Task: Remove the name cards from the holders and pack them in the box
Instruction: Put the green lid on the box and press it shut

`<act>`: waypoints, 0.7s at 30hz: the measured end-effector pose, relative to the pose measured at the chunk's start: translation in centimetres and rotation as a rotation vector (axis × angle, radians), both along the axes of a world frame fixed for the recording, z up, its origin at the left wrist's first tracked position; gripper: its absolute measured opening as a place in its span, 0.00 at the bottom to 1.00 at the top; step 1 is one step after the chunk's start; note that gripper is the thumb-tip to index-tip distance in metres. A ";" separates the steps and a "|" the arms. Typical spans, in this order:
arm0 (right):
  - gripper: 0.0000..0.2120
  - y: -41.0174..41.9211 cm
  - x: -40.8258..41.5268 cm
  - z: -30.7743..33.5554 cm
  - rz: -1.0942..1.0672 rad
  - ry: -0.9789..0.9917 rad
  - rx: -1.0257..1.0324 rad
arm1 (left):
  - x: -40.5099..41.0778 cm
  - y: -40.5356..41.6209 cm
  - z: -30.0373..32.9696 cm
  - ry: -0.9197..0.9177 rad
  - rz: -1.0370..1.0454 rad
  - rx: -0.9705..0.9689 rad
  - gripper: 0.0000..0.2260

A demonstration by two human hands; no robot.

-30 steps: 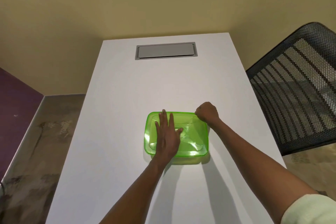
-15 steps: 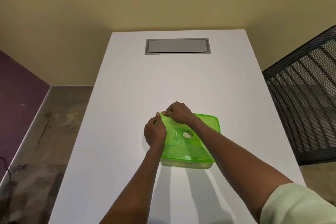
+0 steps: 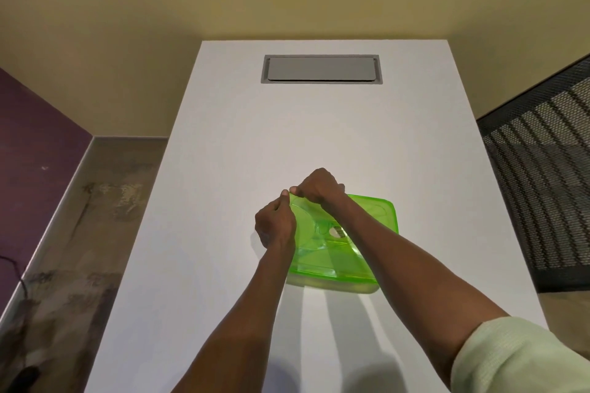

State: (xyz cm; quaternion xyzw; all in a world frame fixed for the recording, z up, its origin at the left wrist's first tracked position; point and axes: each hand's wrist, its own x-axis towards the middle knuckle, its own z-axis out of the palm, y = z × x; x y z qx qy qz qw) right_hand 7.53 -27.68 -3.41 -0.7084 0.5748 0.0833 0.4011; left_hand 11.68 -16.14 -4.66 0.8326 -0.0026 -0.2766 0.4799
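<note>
A translucent green plastic box (image 3: 357,284) with a green lid (image 3: 373,220) lies on the white table, near its middle. My left hand (image 3: 274,226) holds the box at its far left corner, thumb against the lid's edge. My right hand (image 3: 317,187) reaches across and pinches the lid at that same corner, which is raised above the rim. A small white patch (image 3: 337,232) shows through the lid's middle. No name cards or holders are in view.
The white table (image 3: 242,143) runs away from me, with a grey cable hatch (image 3: 321,68) set in its far end. A black mesh chair (image 3: 542,188) stands at the right edge. Left of the table lie the floor and a purple wall.
My left hand left the top of the lid and went to the far left corner. My right hand moved from the far right corner to that same corner. The view shifted left.
</note>
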 end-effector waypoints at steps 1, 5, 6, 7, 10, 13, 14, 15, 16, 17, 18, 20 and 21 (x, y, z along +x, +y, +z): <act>0.22 0.0 0.0 -0.1 -0.015 -0.009 0.001 | 0.0 0.0 0.0 0.005 0.013 -0.001 0.16; 0.22 -0.3 0.3 0.0 -0.047 0.000 0.037 | 0.2 -0.1 0.1 0.030 0.035 0.001 0.16; 0.22 -0.3 0.4 0.1 -0.049 0.006 0.045 | 0.3 -0.2 0.0 0.034 0.037 0.007 0.16; 0.23 -0.3 0.5 0.2 -0.049 0.016 0.047 | 0.3 -0.2 -0.1 0.035 0.039 0.011 0.16; 0.22 -0.2 0.6 0.3 -0.054 0.050 0.028 | 0.2 -0.3 -0.1 0.029 0.050 0.014 0.14; 0.24 -0.1 0.7 0.3 -0.069 0.063 0.037 | 0.2 -0.3 -0.2 0.021 0.059 0.015 0.14; 0.25 -0.1 0.6 0.3 -0.076 0.066 0.038 | 0.2 -0.4 -0.2 0.020 0.061 0.014 0.14; 0.26 -0.1 0.6 0.4 -0.081 0.069 0.037 | 0.2 -0.4 -0.2 0.020 0.064 0.012 0.14; 0.26 0.0 0.7 0.5 -0.083 0.072 0.034 | 0.2 -0.4 -0.1 0.018 0.069 0.011 0.14; 0.25 0.0 0.7 0.5 -0.081 0.074 0.028 | 0.2 -0.3 -0.1 0.017 0.074 0.012 0.14; 0.24 0.1 0.6 0.5 -0.076 0.074 0.020 | 0.2 -0.3 -0.1 0.016 0.076 0.013 0.15; 0.20 0.3 0.5 0.6 -0.070 0.059 0.004 | 0.2 -0.3 0.0 0.013 0.072 0.017 0.16; 0.19 0.4 0.4 0.6 -0.067 0.048 -0.006 | 0.1 -0.3 0.1 0.008 0.068 0.019 0.17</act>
